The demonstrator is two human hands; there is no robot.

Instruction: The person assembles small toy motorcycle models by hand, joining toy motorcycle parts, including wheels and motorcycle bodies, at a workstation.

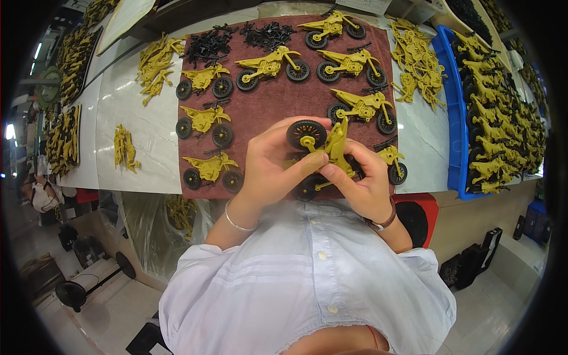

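Both my hands hold one yellow toy motorbike [332, 148] with black wheels, upright over the near edge of the dark red mat [266, 106]. My left hand [269, 168] grips its front fork and the upper black wheel [306, 133]. My right hand [362, 183] pinches the yellow frame from below; the lower wheel shows between my fingers. Several finished yellow motorbikes [272, 64] lie in rows on the mat around my hands.
Black small parts [236, 38] are heaped at the mat's far edge. Loose yellow frame pieces [155, 62] lie left and right [417, 62] on the white table. A blue tray [458, 118] full of yellow parts stands at the right. Floor and equipment lie below left.
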